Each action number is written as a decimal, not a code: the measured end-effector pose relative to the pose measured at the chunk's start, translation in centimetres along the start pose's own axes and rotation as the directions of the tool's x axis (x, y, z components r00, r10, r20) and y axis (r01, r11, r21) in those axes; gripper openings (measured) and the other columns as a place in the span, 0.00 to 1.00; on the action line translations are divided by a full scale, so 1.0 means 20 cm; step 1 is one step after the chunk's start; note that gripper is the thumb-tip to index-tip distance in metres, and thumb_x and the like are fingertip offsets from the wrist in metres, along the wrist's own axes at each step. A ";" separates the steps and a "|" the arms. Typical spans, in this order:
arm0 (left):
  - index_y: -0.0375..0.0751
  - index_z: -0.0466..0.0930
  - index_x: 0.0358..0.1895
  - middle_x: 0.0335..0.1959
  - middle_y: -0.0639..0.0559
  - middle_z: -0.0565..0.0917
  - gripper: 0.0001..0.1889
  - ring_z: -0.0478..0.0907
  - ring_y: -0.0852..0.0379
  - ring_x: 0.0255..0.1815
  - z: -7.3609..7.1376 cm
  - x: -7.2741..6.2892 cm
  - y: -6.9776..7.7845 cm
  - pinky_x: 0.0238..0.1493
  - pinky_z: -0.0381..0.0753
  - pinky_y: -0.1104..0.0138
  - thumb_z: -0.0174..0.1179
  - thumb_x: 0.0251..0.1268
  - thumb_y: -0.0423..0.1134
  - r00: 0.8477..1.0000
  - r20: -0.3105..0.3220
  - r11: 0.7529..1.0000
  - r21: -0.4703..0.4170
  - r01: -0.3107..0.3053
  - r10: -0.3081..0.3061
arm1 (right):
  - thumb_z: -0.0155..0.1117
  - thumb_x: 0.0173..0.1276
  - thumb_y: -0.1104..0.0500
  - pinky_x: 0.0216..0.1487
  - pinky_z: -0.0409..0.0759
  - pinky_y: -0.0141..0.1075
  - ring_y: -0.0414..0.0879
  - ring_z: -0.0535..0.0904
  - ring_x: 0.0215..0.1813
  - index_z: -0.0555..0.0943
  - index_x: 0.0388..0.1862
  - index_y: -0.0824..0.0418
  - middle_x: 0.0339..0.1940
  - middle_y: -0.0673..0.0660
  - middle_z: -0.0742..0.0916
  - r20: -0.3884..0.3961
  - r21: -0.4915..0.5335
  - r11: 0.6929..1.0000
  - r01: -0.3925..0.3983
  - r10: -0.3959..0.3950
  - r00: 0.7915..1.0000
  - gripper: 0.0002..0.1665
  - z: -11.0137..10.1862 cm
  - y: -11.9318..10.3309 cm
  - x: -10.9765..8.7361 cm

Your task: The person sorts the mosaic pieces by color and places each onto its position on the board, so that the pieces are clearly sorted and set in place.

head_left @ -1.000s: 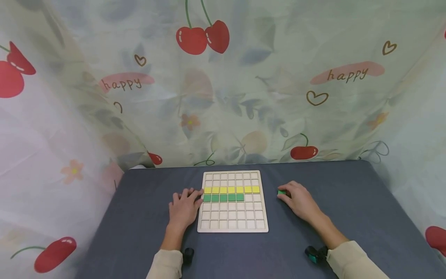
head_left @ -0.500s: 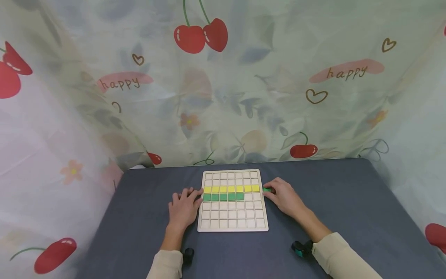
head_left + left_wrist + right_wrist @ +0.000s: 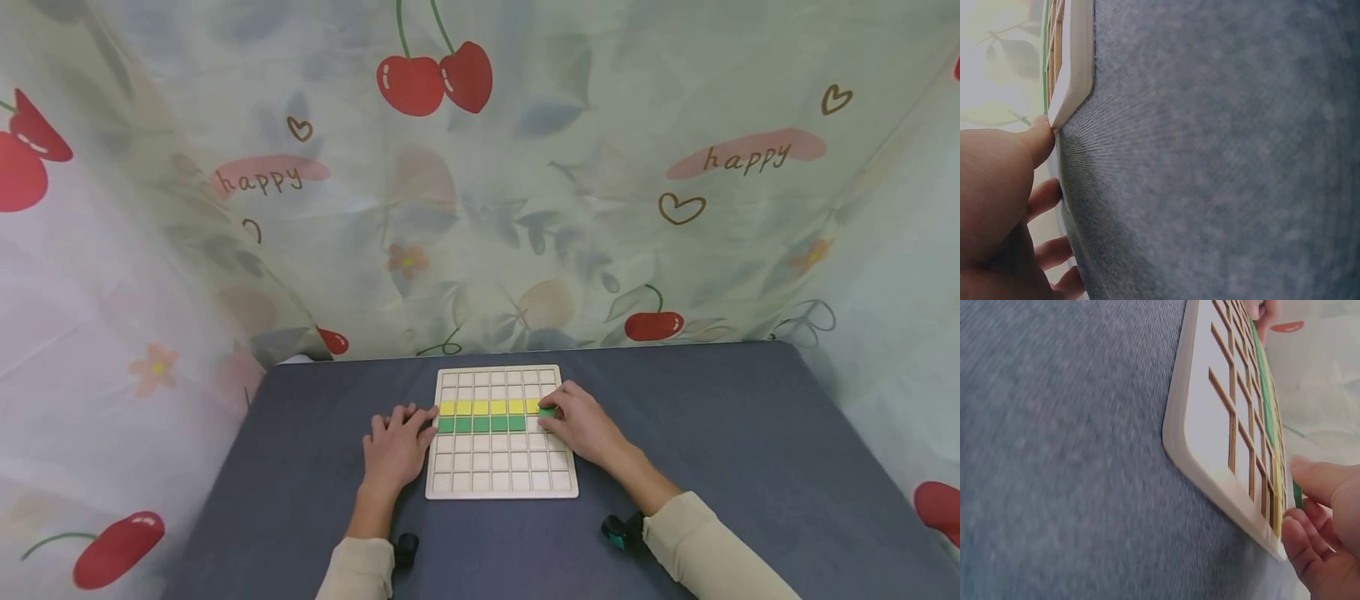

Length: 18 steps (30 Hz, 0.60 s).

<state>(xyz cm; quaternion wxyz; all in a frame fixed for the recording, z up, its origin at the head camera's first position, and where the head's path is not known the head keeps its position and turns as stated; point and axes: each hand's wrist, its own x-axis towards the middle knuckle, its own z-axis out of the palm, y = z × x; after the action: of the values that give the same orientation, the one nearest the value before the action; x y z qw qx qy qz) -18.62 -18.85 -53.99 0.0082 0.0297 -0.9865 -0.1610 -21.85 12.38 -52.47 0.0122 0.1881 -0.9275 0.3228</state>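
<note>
A pale wooden grid board (image 3: 502,483) lies flat on the table. A row of yellow tiles (image 3: 482,408) crosses it, its right end covered by my right hand. Just nearer to me, several green tiles (image 3: 482,425) fill the row from the left. My right hand (image 3: 587,425) pinches one more green tile (image 3: 547,412) between thumb and fingers over the board's right side; its edge also shows as a green tile (image 3: 1297,495) in the right wrist view. My left hand (image 3: 396,450) has its fingers spread on the table and touches the board's left edge.
Dark grey cloth (image 3: 300,475) covers the table around the board. Behind it hangs a patterned curtain (image 3: 510,192) with cherries, close to the table's far edge. A small black device (image 3: 406,550) sits at my left wrist, and another device (image 3: 622,533) at the right.
My right hand has moved left with the green tile, from the table beside the board to over its right-hand columns. The left hand and the board have stayed in place.
</note>
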 end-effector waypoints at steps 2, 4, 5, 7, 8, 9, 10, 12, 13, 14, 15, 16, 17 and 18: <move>0.68 0.74 0.71 0.69 0.44 0.73 0.22 0.65 0.35 0.61 0.00 0.00 0.00 0.55 0.69 0.38 0.54 0.77 0.55 1.000 0.002 1.000 -0.003 -0.003 0.003 | 0.74 0.67 0.56 0.39 0.75 0.32 0.38 0.73 0.36 0.88 0.50 0.59 0.41 0.53 0.82 0.008 -0.017 1.000 0.009 -0.009 1.000 0.15 0.01 -0.01 0.00; 0.67 0.74 0.71 0.69 0.45 0.73 0.22 0.65 0.35 0.61 0.00 0.00 0.00 0.55 0.69 0.38 0.54 0.77 0.55 1.000 0.004 1.000 -0.004 -0.005 0.005 | 0.74 0.66 0.55 0.41 0.76 0.33 0.38 0.73 0.37 0.88 0.49 0.57 0.41 0.52 0.83 0.011 -0.042 0.999 0.021 -0.020 1.000 0.14 0.03 -0.02 0.01; 0.67 0.74 0.71 0.69 0.45 0.73 0.22 0.65 0.35 0.61 0.00 -0.01 0.00 0.55 0.69 0.38 0.54 0.77 0.55 1.000 0.005 1.000 -0.006 -0.006 0.006 | 0.75 0.66 0.54 0.42 0.76 0.34 0.39 0.74 0.37 0.88 0.48 0.57 0.41 0.51 0.83 0.013 -0.056 0.998 0.024 -0.023 1.000 0.14 0.04 -0.03 0.01; 0.67 0.74 0.71 0.69 0.45 0.73 0.22 0.65 0.35 0.61 0.00 -0.01 0.01 0.55 0.69 0.38 0.54 0.78 0.55 1.000 0.010 1.000 -0.008 -0.005 0.005 | 0.75 0.65 0.54 0.44 0.77 0.36 0.40 0.74 0.39 0.89 0.47 0.55 0.41 0.50 0.83 0.009 -0.083 0.996 0.031 -0.031 0.999 0.13 0.05 -0.03 0.01; 0.67 0.74 0.71 0.69 0.45 0.73 0.22 0.65 0.35 0.61 0.00 -0.01 0.01 0.55 0.69 0.38 0.54 0.78 0.55 1.000 0.012 1.000 -0.008 -0.004 0.004 | 0.76 0.65 0.53 0.45 0.77 0.37 0.40 0.75 0.40 0.89 0.47 0.54 0.41 0.49 0.84 0.007 -0.097 0.995 0.034 -0.034 0.999 0.13 0.06 -0.04 0.01; 0.67 0.74 0.71 0.69 0.45 0.73 0.22 0.65 0.35 0.61 0.00 -0.01 0.01 0.55 0.69 0.38 0.54 0.78 0.54 1.000 0.014 1.000 -0.009 -0.001 0.002 | 0.76 0.65 0.53 0.45 0.77 0.38 0.41 0.75 0.42 0.89 0.46 0.54 0.41 0.49 0.84 0.001 -0.109 0.993 0.038 -0.039 0.999 0.13 0.07 -0.04 0.01; 0.67 0.74 0.71 0.69 0.45 0.73 0.22 0.65 0.35 0.61 0.00 -0.01 0.01 0.55 0.69 0.38 0.54 0.78 0.54 1.000 0.015 1.000 -0.009 0.001 -0.001 | 0.76 0.64 0.53 0.46 0.77 0.39 0.42 0.75 0.43 0.89 0.46 0.54 0.41 0.49 0.84 -0.005 -0.117 0.992 0.043 -0.044 0.999 0.13 0.07 -0.04 0.01; 0.67 0.74 0.71 0.69 0.45 0.73 0.22 0.65 0.35 0.61 -0.01 -0.01 0.01 0.55 0.69 0.38 0.54 0.78 0.54 1.000 0.016 1.000 -0.008 0.005 -0.004 | 0.77 0.64 0.53 0.47 0.77 0.40 0.43 0.75 0.44 0.89 0.46 0.54 0.41 0.49 0.84 -0.014 -0.131 0.990 0.047 -0.049 0.999 0.13 0.08 -0.04 0.01; 0.67 0.74 0.71 0.69 0.45 0.73 0.22 0.65 0.35 0.61 -0.01 -0.01 0.01 0.55 0.69 0.38 0.54 0.78 0.54 1.000 0.016 1.000 -0.007 0.006 -0.006 | 0.77 0.63 0.53 0.47 0.77 0.40 0.44 0.75 0.44 0.89 0.46 0.54 0.42 0.49 0.84 -0.017 -0.134 0.990 0.048 -0.051 0.999 0.13 0.09 -0.04 0.01; 0.67 0.74 0.71 0.69 0.45 0.73 0.22 0.65 0.35 0.61 -0.01 -0.01 0.01 0.55 0.69 0.38 0.55 0.77 0.54 1.000 0.015 1.000 -0.007 0.006 -0.005 | 0.77 0.63 0.53 0.47 0.76 0.40 0.44 0.75 0.45 0.89 0.46 0.54 0.42 0.49 0.84 -0.017 -0.136 0.989 0.050 -0.053 0.998 0.13 0.09 -0.04 0.01; 0.67 0.74 0.71 0.69 0.45 0.73 0.22 0.65 0.35 0.61 -0.01 -0.01 0.01 0.55 0.69 0.38 0.55 0.77 0.54 1.000 0.013 1.000 -0.006 0.005 -0.005 | 0.77 0.63 0.53 0.47 0.76 0.40 0.44 0.74 0.45 0.89 0.46 0.54 0.42 0.49 0.84 -0.017 -0.137 0.989 0.052 -0.055 0.998 0.13 0.09 -0.05 0.01; 0.67 0.74 0.71 0.69 0.45 0.73 0.22 0.65 0.35 0.61 0.00 -0.01 0.01 0.55 0.69 0.38 0.55 0.77 0.54 1.000 0.011 1.000 -0.007 0.004 -0.003 | 0.77 0.63 0.53 0.47 0.76 0.39 0.44 0.74 0.45 0.89 0.46 0.54 0.42 0.49 0.84 -0.014 -0.137 0.989 0.051 -0.053 0.998 0.13 0.09 -0.05 0.01; 0.67 0.74 0.71 0.69 0.45 0.73 0.22 0.65 0.35 0.61 0.00 0.00 0.01 0.55 0.69 0.38 0.55 0.77 0.55 1.000 0.010 1.000 -0.007 0.002 -0.002 | 0.77 0.64 0.52 0.46 0.76 0.39 0.44 0.74 0.45 0.89 0.46 0.54 0.42 0.50 0.84 -0.010 -0.139 0.989 0.050 -0.052 0.999 0.13 0.09 -0.05 0.01; 0.67 0.74 0.71 0.69 0.45 0.73 0.22 0.65 0.35 0.61 0.00 0.00 0.01 0.55 0.69 0.38 0.55 0.77 0.55 1.000 0.008 1.000 -0.006 0.001 -0.001 | 0.77 0.64 0.52 0.46 0.75 0.39 0.44 0.73 0.45 0.89 0.46 0.53 0.43 0.50 0.84 -0.007 -0.140 0.989 0.048 -0.050 0.999 0.13 0.09 -0.05 0.01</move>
<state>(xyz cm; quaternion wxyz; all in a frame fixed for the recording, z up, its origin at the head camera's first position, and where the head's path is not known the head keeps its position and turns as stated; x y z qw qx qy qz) -18.56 -18.71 -53.90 0.0044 0.0294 -0.9860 -0.1643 -21.54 10.50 -53.36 0.0380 0.2079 -0.9428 0.2577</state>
